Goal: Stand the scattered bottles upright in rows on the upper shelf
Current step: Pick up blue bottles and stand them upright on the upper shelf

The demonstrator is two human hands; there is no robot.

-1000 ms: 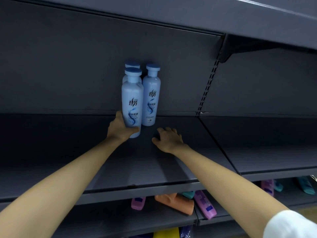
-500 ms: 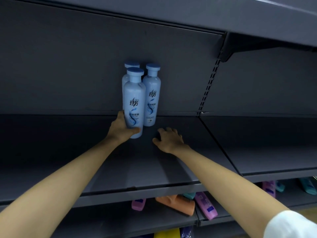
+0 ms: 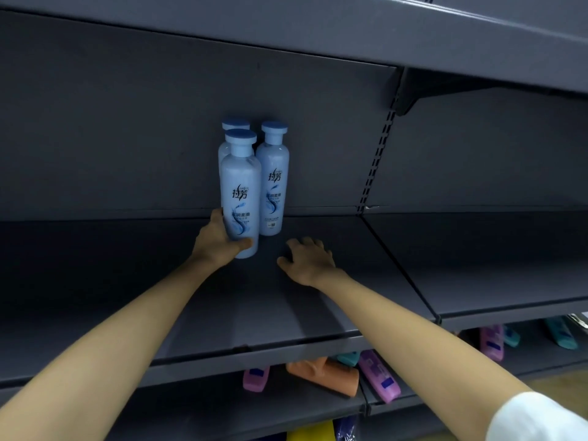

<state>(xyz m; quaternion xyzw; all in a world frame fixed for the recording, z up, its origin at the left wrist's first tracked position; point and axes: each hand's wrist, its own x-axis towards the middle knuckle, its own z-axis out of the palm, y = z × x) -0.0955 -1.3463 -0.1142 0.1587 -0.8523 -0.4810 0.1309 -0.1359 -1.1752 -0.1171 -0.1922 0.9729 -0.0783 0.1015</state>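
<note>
Front bottle (image 3: 241, 192): stood upright on upper shelf (image 3: 318, 313), just before two rear bottles (image 3: 273, 173), barely moved within the last second | left hand (image 3: 216, 246): wrapped round its base | right hand (image 3: 310, 262): rested on shelf, holding nothing | placement judged nearly settled.

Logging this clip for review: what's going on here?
A person is stocking the upper shelf. Their left hand grips the front pale-blue bottle low down, upright, ahead of two matching upright bottles at the back wall. The right hand rests open on the shelf beside them, holding nothing. Other coloured bottles lie scattered on the lower shelf.
</note>
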